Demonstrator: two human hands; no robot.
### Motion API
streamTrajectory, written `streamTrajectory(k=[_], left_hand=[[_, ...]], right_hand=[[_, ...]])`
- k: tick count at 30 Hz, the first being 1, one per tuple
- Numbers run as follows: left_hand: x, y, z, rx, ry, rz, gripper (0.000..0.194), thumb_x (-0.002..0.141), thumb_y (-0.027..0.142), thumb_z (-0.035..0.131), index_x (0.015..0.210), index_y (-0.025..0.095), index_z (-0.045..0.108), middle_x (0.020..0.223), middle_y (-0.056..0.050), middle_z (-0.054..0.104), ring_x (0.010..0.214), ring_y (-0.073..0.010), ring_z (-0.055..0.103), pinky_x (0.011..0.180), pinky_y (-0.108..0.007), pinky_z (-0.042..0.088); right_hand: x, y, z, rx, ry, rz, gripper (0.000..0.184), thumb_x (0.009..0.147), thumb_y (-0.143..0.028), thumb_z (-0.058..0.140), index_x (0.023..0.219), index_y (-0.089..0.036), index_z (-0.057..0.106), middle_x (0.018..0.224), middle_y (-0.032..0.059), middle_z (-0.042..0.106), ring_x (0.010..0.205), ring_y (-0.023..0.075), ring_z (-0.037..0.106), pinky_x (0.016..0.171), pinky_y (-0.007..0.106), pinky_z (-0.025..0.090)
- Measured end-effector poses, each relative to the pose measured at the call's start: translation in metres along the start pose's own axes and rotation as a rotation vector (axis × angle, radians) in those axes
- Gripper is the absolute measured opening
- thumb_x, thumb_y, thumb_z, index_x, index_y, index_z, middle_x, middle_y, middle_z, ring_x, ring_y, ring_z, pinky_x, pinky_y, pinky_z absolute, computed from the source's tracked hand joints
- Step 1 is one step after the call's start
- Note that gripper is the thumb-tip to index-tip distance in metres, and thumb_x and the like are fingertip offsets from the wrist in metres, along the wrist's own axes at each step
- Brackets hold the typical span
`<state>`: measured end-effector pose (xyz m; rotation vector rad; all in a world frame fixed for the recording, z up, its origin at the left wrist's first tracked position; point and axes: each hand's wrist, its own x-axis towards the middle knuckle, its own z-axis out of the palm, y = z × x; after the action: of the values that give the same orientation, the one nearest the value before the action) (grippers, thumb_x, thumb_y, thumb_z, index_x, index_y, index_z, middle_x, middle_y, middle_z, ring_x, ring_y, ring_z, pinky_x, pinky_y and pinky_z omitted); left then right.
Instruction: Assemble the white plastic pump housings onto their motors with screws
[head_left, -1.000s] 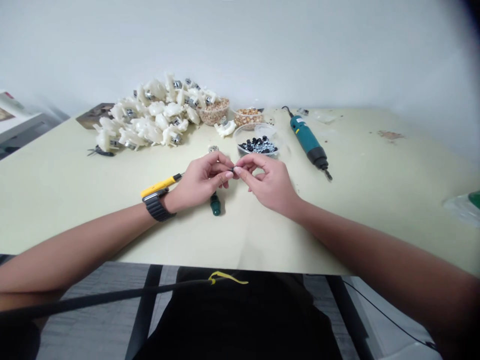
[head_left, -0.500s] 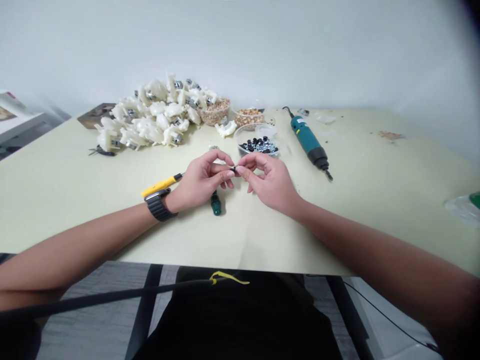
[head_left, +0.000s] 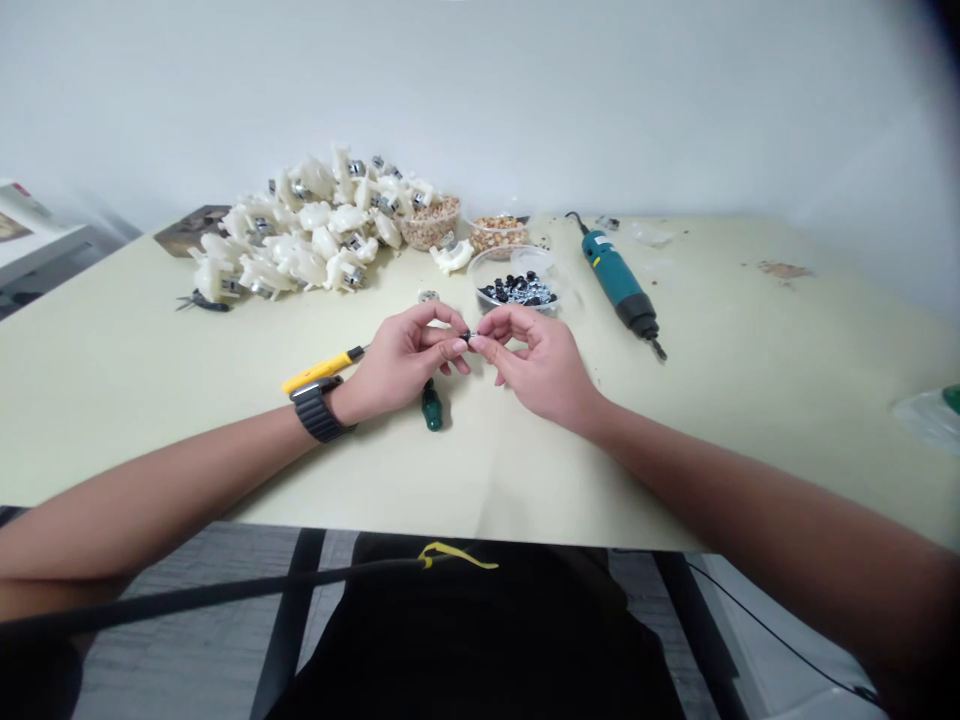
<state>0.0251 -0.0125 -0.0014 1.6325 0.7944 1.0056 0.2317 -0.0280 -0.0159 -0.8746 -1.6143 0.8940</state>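
My left hand (head_left: pixel 401 360) and my right hand (head_left: pixel 551 365) meet fingertip to fingertip over the middle of the table. A small black piece (head_left: pixel 466 337) is pinched by my left thumb and fingers. Against it, my right fingertips close on a tiny silvery piece (head_left: pixel 474 335), mostly covered by the fingers. Just beyond the hands sits a clear bowl (head_left: pixel 480 290) holding black caps and silvery screws (head_left: pixel 529 292). A green-handled tool (head_left: pixel 431 408) lies under my left hand, its far end hidden.
A yellow-handled screwdriver (head_left: pixel 322 371) lies by my left wrist. Behind are a pile of white plastic parts (head_left: pixel 300 240), pliers (head_left: pixel 202 301) and two bowls of small pieces, one brown (head_left: pixel 431 225) and one orange (head_left: pixel 497 234). A teal power screwdriver (head_left: pixel 619 280) lies at right.
My hands stay nearly in place. The small pieces between the fingertips have turned slightly, and more of the silvery one shows.
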Motion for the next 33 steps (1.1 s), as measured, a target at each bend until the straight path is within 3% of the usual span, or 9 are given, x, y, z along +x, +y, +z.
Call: streamTrajectory(k=[10, 18, 27, 33], left_hand=[[-0.0002, -0.0029, -0.0008, 0.011, 0.013, -0.011, 0.045, 0.084, 0.049, 0.093, 0.099, 0.018, 0.064, 0.077, -0.003, 0.079, 0.075, -0.0190, 0.081, 0.066, -0.026, 0.060], [-0.0012, -0.0054, -0.0008, 0.008, -0.005, 0.037, 0.036, 0.089, 0.039, 0.089, 0.097, 0.019, 0.059, 0.082, -0.003, 0.082, 0.075, -0.0158, 0.082, 0.067, -0.021, 0.063], [-0.0015, -0.0071, -0.0012, 0.045, -0.011, 0.087, 0.034, 0.091, 0.040, 0.087, 0.098, 0.020, 0.061, 0.079, -0.003, 0.082, 0.070, -0.0157, 0.081, 0.060, -0.020, 0.062], [-0.0021, -0.0084, -0.0015, 0.042, -0.007, 0.139, 0.036, 0.089, 0.043, 0.089, 0.099, 0.019, 0.065, 0.080, -0.003, 0.081, 0.067, -0.0159, 0.081, 0.062, -0.022, 0.065]], right_hand=[[-0.0016, -0.0019, 0.0001, -0.101, -0.007, -0.020, 0.021, 0.096, -0.040, 0.076, 0.098, -0.020, 0.072, 0.086, 0.0016, 0.069, 0.077, 0.0156, 0.065, 0.061, 0.030, 0.055], [-0.0008, -0.0058, -0.0019, -0.240, -0.047, -0.134, 0.015, 0.102, -0.034, 0.068, 0.096, -0.020, 0.070, 0.085, 0.0005, 0.071, 0.073, 0.0143, 0.065, 0.068, 0.030, 0.053], [-0.0003, -0.0066, -0.0049, -0.378, -0.059, -0.266, 0.016, 0.106, -0.027, 0.064, 0.093, -0.019, 0.070, 0.090, 0.0027, 0.074, 0.077, 0.0151, 0.065, 0.070, 0.029, 0.049], [0.0001, -0.0085, -0.0060, -0.405, -0.069, -0.272, 0.019, 0.108, -0.030, 0.061, 0.095, -0.020, 0.069, 0.088, 0.0023, 0.071, 0.076, 0.0150, 0.060, 0.072, 0.029, 0.047]])
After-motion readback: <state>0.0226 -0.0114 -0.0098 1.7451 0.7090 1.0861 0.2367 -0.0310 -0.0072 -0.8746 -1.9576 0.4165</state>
